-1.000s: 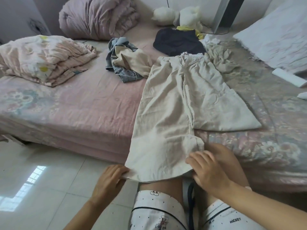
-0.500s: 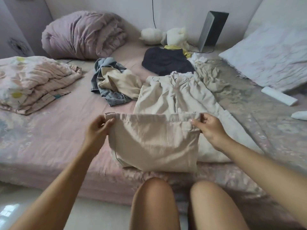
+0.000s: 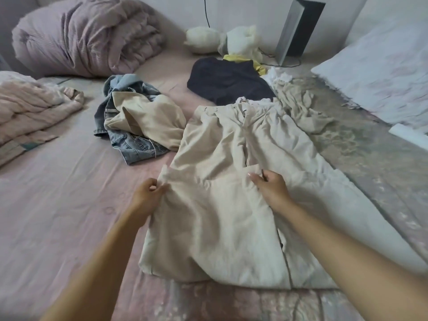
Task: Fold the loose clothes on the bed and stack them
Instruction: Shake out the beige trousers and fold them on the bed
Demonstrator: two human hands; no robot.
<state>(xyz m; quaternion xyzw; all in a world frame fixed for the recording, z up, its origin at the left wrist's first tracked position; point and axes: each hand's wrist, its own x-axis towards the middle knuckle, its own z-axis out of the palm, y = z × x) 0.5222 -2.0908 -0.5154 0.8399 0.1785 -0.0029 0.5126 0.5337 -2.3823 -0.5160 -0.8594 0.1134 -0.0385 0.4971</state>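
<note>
Beige trousers (image 3: 215, 144) lie on the bed (image 3: 69, 205) in front of me, waistband toward the wall. One leg is folded up over itself, its hem lying across the thigh area. My left hand (image 3: 148, 193) pinches the left corner of that hem. My right hand (image 3: 271, 186) grips the right corner of the same hem. The other leg stretches out to the lower right. Loose clothes lie behind: blue jeans (image 3: 129, 144) under a tan garment (image 3: 148, 119), a dark navy piece (image 3: 229, 82), and a crumpled beige garment (image 3: 301, 107).
A rolled lilac duvet (image 3: 85, 35) and a folded pink quilt (image 3: 30, 112) sit on the left. A white plush toy (image 3: 238, 40) and a grey box (image 3: 298, 28) stand against the wall. A pale pillow (image 3: 382, 68) lies on the right.
Both hands lifted the trouser leg's hem from the bed edge and carried it up toward the waistband, laying it down over the thigh. The camera moved closer over the bed.
</note>
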